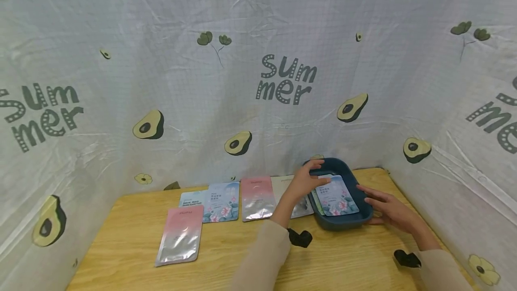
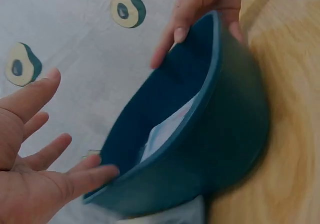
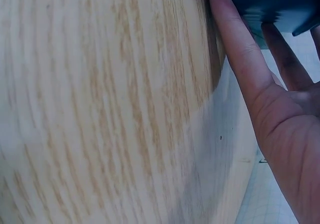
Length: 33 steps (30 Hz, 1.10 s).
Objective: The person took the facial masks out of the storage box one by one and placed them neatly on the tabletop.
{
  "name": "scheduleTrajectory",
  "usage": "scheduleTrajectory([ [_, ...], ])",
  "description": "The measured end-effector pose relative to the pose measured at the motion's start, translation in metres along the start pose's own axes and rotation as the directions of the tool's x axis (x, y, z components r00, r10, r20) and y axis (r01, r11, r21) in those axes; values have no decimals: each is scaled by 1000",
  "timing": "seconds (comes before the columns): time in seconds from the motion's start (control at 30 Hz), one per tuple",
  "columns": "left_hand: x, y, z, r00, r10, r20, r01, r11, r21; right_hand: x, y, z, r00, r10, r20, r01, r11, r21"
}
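Observation:
A dark blue plastic basin (image 1: pixel 343 224) stands at the right of the table, holding flat sachets; the top one is a pale blue floral sachet (image 1: pixel 339 199). My left hand (image 1: pixel 304 182) is over the basin's left rim, fingers spread and nothing between them. In the left wrist view, a fingertip of that left hand (image 2: pixel 35 184) overlaps the rim. At the basin's other side, my right hand (image 1: pixel 389 209) rests against the outer wall with fingers extended. In the right wrist view, the right hand's (image 3: pixel 280 108) straight thumb reaches up to the basin's underside.
Left of the basin, a beige sachet (image 1: pixel 282 185), a pink and silver sachet (image 1: pixel 257 199), a floral sachet (image 1: pixel 222 201) and a light blue sachet (image 1: pixel 191 198) line the wooden table's back edge. Another pink and silver sachet (image 1: pixel 180 235) lies in front. A printed sheet (image 1: pixel 181 80) hangs behind.

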State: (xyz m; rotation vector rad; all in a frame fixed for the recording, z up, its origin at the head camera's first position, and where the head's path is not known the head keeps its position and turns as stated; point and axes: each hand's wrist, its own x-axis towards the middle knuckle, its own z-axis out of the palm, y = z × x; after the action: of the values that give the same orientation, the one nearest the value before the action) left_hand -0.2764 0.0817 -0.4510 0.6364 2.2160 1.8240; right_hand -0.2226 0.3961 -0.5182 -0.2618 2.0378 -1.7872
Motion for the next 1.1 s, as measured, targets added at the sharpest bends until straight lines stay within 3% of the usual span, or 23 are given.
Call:
scheduleTrajectory([
  [0.13,7,-4,23,994,-68,-81,58,991,-120,0,-1,-1,1000,16,-8,-16,1000,-11],
  [0.23,11,-4,37,981,-124,-148,96,978,-184,0,-1,-1,1000,18,-10,-18,1000,-16],
  [0.33,15,-2,49,961,-213,-174,171,958,-229,-1,-1,0,1000,19,-12,-19,1000,-14],
  [0.47,18,0,61,923,-336,-187,282,922,-265,-1,-1,-1,1000,19,-13,-20,1000,-20],
  [0.6,20,-1,67,897,-385,-216,328,909,-257,0,0,-2,1000,10,-7,-10,1000,-24],
  [0.9,20,-7,76,885,-432,-172,391,892,-229,1,0,-4,1000,2,-6,-2,1000,-9],
  [1.1,17,-7,75,897,-433,-86,409,889,-206,0,0,-1,1000,4,-12,-4,1000,0],
])
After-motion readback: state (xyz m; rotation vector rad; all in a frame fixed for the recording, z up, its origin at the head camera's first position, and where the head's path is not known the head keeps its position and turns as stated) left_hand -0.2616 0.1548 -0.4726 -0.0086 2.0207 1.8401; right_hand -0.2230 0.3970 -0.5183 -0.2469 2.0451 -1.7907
